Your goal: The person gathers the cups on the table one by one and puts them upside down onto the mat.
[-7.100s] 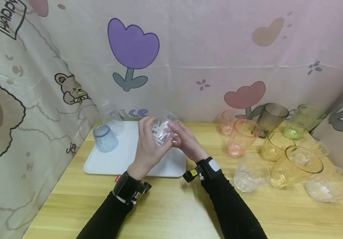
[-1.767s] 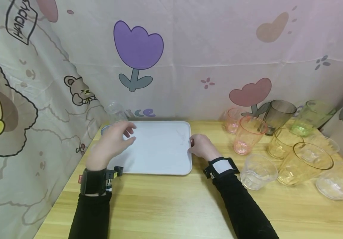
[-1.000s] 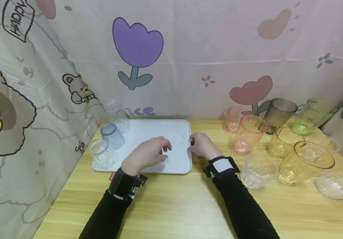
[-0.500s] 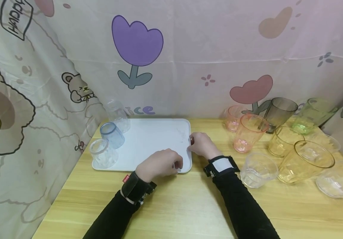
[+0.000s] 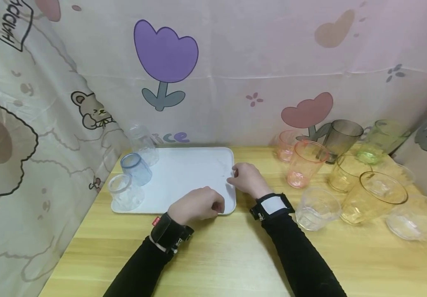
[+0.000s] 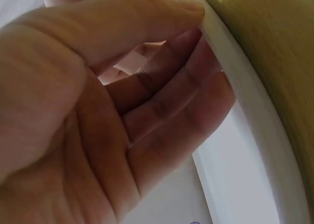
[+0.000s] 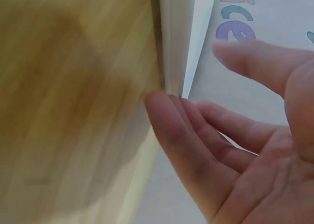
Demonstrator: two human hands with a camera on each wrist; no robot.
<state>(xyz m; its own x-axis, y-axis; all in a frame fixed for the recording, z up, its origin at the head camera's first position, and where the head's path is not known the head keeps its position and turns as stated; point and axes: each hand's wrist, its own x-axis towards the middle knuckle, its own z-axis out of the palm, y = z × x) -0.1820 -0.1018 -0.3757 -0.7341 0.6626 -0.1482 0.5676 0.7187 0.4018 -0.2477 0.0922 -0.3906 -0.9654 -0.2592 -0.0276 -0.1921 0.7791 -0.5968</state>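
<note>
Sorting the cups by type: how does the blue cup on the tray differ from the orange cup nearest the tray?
The blue cup stands upside down on the white tray; the orange cup stands mouth up on the table. The blue cup looks shorter, the orange cup taller. Both are see-through and untouched by either hand.

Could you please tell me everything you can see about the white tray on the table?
The white tray is a flat rectangle with rounded corners and a low raised rim, plastic by its look. It lies flat on the wooden table, near the back left. Three cups stand upside down along its left side: a clear cup, a blue cup and a clear tumbler. The left hand touches its near rim and the right hand its right rim.
</note>
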